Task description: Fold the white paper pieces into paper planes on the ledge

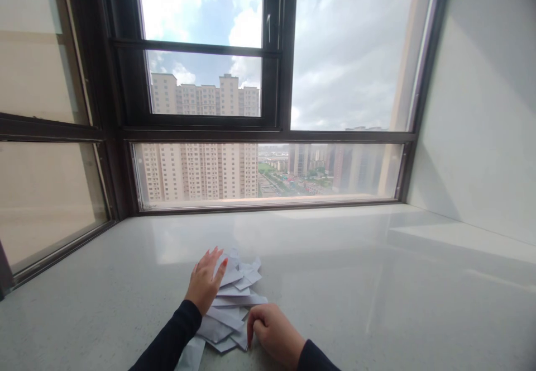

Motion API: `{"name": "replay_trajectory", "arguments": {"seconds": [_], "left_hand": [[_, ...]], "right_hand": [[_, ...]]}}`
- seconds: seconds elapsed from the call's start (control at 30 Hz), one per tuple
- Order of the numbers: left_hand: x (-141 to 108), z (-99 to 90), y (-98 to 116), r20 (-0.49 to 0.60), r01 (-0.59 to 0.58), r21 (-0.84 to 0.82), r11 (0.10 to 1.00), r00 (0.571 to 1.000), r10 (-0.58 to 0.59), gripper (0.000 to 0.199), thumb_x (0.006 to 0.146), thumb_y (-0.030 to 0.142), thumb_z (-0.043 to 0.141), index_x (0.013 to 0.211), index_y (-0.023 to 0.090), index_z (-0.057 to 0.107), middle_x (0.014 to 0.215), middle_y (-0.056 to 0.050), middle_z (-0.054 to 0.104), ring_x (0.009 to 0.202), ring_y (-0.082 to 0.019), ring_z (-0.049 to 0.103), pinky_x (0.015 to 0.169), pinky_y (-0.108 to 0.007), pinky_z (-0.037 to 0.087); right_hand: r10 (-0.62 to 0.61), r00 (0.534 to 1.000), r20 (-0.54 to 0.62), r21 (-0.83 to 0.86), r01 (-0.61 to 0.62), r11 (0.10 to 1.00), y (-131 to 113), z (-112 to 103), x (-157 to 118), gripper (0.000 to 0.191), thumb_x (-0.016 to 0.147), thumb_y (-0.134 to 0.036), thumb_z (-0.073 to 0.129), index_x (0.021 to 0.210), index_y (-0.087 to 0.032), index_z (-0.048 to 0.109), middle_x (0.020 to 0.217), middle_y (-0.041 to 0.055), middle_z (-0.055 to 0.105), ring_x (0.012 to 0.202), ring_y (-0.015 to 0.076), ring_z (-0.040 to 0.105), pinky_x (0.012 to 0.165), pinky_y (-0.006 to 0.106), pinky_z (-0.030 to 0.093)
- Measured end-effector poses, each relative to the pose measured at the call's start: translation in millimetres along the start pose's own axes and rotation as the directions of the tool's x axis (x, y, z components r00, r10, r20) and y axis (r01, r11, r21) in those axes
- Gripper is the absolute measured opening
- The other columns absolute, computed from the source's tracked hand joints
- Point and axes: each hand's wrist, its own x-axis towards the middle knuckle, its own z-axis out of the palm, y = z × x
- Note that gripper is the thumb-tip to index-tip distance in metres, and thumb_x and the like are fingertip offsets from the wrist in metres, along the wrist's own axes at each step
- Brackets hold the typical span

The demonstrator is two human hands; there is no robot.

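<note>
A loose pile of folded white paper pieces lies on the pale sill, its strips overlapping at different angles. My left hand is at the far left side of the pile, fingers stretched out and thumb apart, over or touching the top papers. At the near right edge of the pile is my right hand, with its fingers curled downward beside the papers. Whatever its fingertips may grip is hidden. A pale, slightly shiny sheet or bag pokes out near my left forearm at the bottom edge.
The glossy white window sill spreads around the pile and reflects light. Dark window frames rise behind it and on the left. A white wall bounds the right side. High-rise buildings stand outside.
</note>
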Motion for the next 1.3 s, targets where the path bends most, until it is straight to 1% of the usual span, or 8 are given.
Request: {"name": "replay_trajectory", "arguments": {"seconds": [0.13,0.23,0.33,0.47,0.67,0.97,1.17,1.3], "left_hand": [[-14.9,-15.3,16.9,-0.061,-0.047,-0.411,0.91,0.998,0.024,0.037,0.08,0.04,0.033,0.097,0.018,0.056,0.105,-0.009,0.059,0.099,-0.021,0.052,0.086,-0.035,0.039],[-29.4,-14.3,22.5,-0.034,0.005,-0.527,0.85,0.999,-0.027,0.034,0.078,0.041,0.035,0.087,0.017,0.058,0.089,-0.008,0.063,0.081,-0.021,0.058,0.073,-0.032,0.045],[-38.1,-8.6,19.8,-0.019,0.044,-0.505,0.862,0.998,-0.062,0.033,0.077,0.042,0.036,0.079,0.018,0.058,0.068,-0.004,0.061,0.064,-0.018,0.057,0.06,-0.027,0.045],[-43.1,-1.4,13.9,0.017,0.051,-0.44,0.896,0.999,-0.049,0.034,0.079,0.042,0.032,0.075,0.018,0.056,0.045,0.005,0.048,0.045,-0.014,0.05,0.05,-0.023,0.039],[-50.5,9.9,14.1,0.16,0.046,-0.397,0.917,0.987,0.02,0.033,0.082,0.038,0.027,0.071,0.018,0.052,0.037,0.008,0.036,0.033,-0.011,0.041,0.042,-0.02,0.034],[-61.6,16.4,31.7,0.295,-0.08,-0.364,0.928,0.935,0.196,0.031,0.082,0.034,0.029,0.064,0.02,0.049,0.041,0.005,0.042,0.037,-0.01,0.044,0.041,-0.017,0.032],[-66.0,21.7,29.7,0.348,-0.021,-0.442,0.897,0.917,0.193,0.035,0.082,0.039,0.029,0.067,0.018,0.051,0.041,0.005,0.042,0.036,-0.009,0.043,0.039,-0.017,0.032],[-65.7,24.3,26.2,0.397,0.06,-0.469,0.881,0.905,0.15,0.038,0.082,0.044,0.029,0.067,0.017,0.051,0.039,0.006,0.039,0.034,-0.009,0.043,0.039,-0.018,0.033]], "right_hand": [[-0.013,0.998,-0.063,0.041,0.016,0.999,0.4,-1.2,1.5,0.03,0.054,-0.004,0.033,0.043,-0.016,0.059,0.044,-0.0014,0.054,0.049,0.0112,0.049,0.054,0.018,0.036],[-0.016,0.991,-0.136,0.062,0.024,0.998,-0.6,-5.0,2.3,0.026,0.055,-0.005,0.034,0.042,-0.017,0.054,0.045,-0.0017,0.052,0.05,0.0112,0.049,0.054,0.018,0.035],[-0.02,0.976,-0.216,0.063,0.034,0.997,-1.8,-9.0,1.7,0.024,0.057,-0.005,0.033,0.048,-0.017,0.052,0.048,-0.0023,0.05,0.05,0.0111,0.047,0.052,0.019,0.033],[-0.013,0.966,-0.259,0.076,0.034,0.997,-2.4,-11.0,1.0,0.021,0.061,-0.007,0.037,0.068,-0.017,0.053,0.057,-0.0033,0.051,0.048,0.0098,0.044,0.048,0.019,0.031],[0.015,0.968,-0.252,0.089,0.007,0.996,3.2,-6.8,5.3,0.025,0.07,-0.016,0.043,0.094,-0.019,0.05,0.061,-0.0043,0.049,0.047,0.0097,0.043,0.048,0.019,0.033],[0.062,0.97,-0.234,-0.029,-0.071,0.997,11.4,-4.9,16.1,0.018,0.071,-0.02,0.048,0.081,-0.019,0.062,0.064,0.0006,0.058,0.057,0.0143,0.052,0.057,0.023,0.038],[0.047,0.96,-0.277,0.002,-0.048,0.999,6.7,-10.2,12.2,0.016,0.074,-0.022,0.046,0.071,-0.017,0.061,0.069,0.0028,0.064,0.06,0.0153,0.054,0.057,0.023,0.037],[0.042,0.95,-0.309,0.01,-0.041,0.999,4.8,-11.3,9.7,0.017,0.075,-0.024,0.044,0.078,-0.017,0.059,0.066,0.0022,0.062,0.053,0.0139,0.052,0.053,0.023,0.037]]}}
